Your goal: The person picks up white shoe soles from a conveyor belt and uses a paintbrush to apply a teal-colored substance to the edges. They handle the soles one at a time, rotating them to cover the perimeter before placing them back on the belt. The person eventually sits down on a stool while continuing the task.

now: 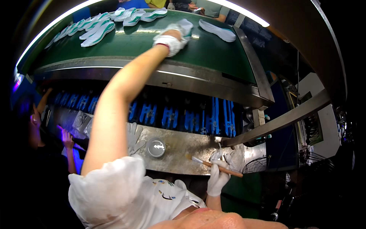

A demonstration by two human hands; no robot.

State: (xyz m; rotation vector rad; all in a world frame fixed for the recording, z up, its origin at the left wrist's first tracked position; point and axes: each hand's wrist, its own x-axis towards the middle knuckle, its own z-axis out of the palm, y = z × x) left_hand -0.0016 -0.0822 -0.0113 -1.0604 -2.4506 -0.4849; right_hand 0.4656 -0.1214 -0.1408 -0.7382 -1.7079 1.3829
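Brush sat in curled right hand at five o'clock, probably freeing left hand, grip unclear, for the sole at twelve.

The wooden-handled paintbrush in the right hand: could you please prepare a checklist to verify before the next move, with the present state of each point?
1. Wooden-handled paintbrush held by the white-gloved right hand: ok.
2. Bristles above the round grey container: not ok, they are to its right.
3. Bristles loaded with liquid: cannot tell, too small.
4. Container standing on the silvery metal bench: ok.
5. White-gloved left hand at a white-and-teal shoe sole: ok; firmness of grip, cannot tell.
6. Separate white shoe sole at the right apart from the left hand: ok.
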